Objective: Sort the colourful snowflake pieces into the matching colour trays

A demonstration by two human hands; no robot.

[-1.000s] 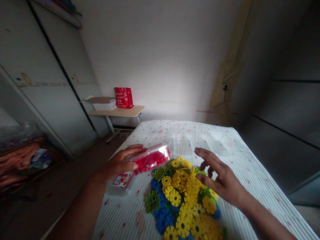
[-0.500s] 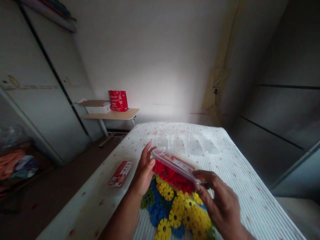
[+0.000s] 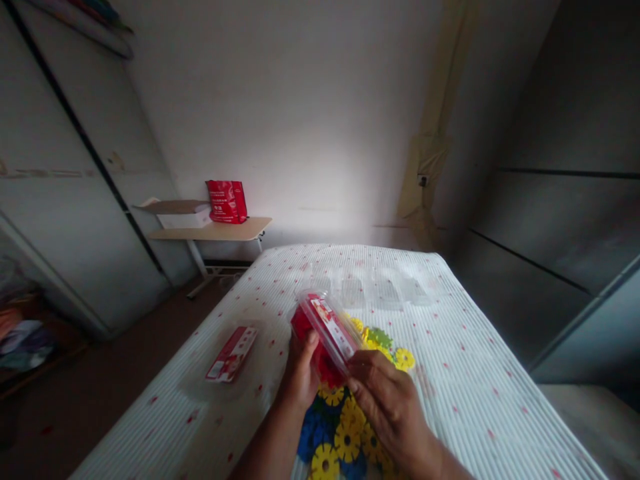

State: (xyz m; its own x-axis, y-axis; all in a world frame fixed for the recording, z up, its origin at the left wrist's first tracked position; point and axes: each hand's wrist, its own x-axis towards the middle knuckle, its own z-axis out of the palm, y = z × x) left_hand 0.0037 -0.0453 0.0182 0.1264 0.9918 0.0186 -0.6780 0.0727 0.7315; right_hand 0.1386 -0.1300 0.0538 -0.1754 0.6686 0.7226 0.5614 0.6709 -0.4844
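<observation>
A clear plastic container (image 3: pixel 327 323) full of red pieces, with a red and white label on its lid, is held tilted above the bed. My left hand (image 3: pixel 301 370) is closed around its left side, thumb on the near wall. My right hand (image 3: pixel 387 393) grips the lid's lower right edge between thumb and fingers. Below lie yellow flower-shaped plastic pieces (image 3: pixel 347 440), with blue pieces (image 3: pixel 316 427) among them and a green one (image 3: pixel 380 337) behind. Left of my hands rests another clear lid with a red and white label (image 3: pixel 233 355).
Several clear plastic containers (image 3: pixel 385 290) stand in a row toward the far edge of the striped sheet (image 3: pixel 480 373). Beyond, a small table (image 3: pixel 235 230) carries a white box (image 3: pixel 183 217) and a red bag (image 3: pixel 227 201). Cabinets flank both sides.
The container has turned steeper and moved slightly left, its label facing me more. My left hand has wrapped around its side; my right hand has shifted left with the lid's edge.
</observation>
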